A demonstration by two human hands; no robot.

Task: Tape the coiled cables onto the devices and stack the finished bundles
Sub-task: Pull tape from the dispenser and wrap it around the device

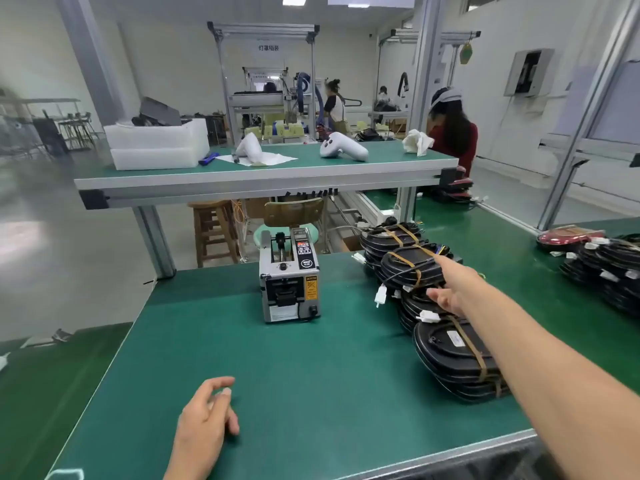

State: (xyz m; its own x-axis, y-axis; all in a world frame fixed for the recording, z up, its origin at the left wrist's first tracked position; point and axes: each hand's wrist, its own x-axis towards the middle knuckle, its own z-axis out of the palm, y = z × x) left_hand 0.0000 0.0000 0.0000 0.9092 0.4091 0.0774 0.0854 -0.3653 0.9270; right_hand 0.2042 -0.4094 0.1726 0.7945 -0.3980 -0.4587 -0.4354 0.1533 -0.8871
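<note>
Right hand (453, 289) reaches far out to the right middle of the frame, over the black bundles, with its fingers straight and spread and nothing held in it; one long finger points at the top of the middle pile, and I cannot tell if it quite touches. Those finished bundles (415, 268) are flat black devices with coiled cables held on by brown tape, and they sit in leaning stacks along the right side of the green table (311, 358). One more stack, the near stack (457, 362), lies lower right, under the arm. So a good many look done and piled up already. Some white plugs (380, 295) hang loose off the piles. Left hand (204, 420) is at the bottom of the frame, low over the table, fingers loosely bent, holding nothing. No device sits in front of the person right now, so I think one bundle is just placed or the next one is about to be fetched. In the middle of the frame stands the gray tape machine (290, 285); no tape strip shows at its mouth that I can make out. More black devices (609, 271) lie at the far right edge; I cannot tell if they are taped, so how much is left is hard to say.
</note>
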